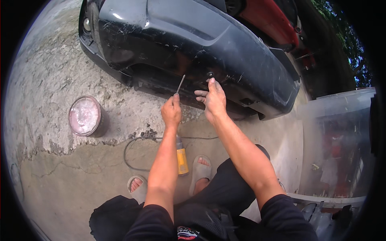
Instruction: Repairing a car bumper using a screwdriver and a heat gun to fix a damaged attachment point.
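Observation:
A scuffed black car bumper lies across the upper middle, in front of me. My left hand is closed around a screwdriver; its thin metal shaft points up toward the bumper, and the grip is hidden in the fingers. To the right of it, my right hand reaches to the bumper face with its fingers apart. One fingertip is at a small round fitting in the bumper; whether it presses on it cannot be made out.
A round tub with pinkish-white residue stands at left on rough concrete. A yellow-and-grey power tool with a black cable lies by my feet. A red car is beyond the bumper. A translucent panel stands at right.

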Demonstrator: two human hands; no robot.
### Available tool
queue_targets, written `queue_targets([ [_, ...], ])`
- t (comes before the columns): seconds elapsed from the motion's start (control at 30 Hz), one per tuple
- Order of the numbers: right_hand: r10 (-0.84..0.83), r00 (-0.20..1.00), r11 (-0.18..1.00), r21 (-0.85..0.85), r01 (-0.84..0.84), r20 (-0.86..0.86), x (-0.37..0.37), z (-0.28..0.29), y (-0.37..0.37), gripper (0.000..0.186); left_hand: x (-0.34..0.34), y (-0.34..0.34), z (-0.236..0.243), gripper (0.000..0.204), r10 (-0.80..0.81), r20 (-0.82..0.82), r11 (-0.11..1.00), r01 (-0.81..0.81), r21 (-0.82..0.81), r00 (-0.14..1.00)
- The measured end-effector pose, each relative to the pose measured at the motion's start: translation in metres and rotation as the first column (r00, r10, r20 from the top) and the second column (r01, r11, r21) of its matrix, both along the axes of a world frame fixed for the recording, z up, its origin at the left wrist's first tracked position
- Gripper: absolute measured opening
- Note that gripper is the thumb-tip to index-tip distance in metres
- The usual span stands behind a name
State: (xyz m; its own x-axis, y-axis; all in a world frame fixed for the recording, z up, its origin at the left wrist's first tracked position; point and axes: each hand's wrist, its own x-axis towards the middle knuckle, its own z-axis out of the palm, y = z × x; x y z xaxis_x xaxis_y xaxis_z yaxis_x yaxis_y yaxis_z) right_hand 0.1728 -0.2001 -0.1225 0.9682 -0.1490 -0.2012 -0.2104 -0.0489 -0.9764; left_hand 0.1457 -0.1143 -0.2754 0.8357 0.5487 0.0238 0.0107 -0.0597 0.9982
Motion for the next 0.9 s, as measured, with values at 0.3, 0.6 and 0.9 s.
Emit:
queue_targets([
  [0.3, -0.120, 0.988, 0.979, 0.180, 0.100, 0.100, 0.013, -0.017, 0.005, 0.045, -0.006, -0.002, 0.008, 0.059, -0.026, 0.004, 1.000, 0.026, 0.003, 1.000],
  [0.6, -0.070, 0.994, 0.976, 0.214, 0.049, 0.087, 0.018, -0.014, -0.001, 0.048, -0.024, 0.003, 0.001, 0.062, -0.071, -0.087, 0.996, 0.075, 0.047, 0.994],
  [0.9, -0.066, 0.992, 0.966, 0.254, 0.037, 0.106, 0.015, -0.016, -0.004, 0.042, -0.020, 0.004, 0.026, 0.055, -0.068, -0.009, 0.996, 0.068, 0.057, 0.998],
])
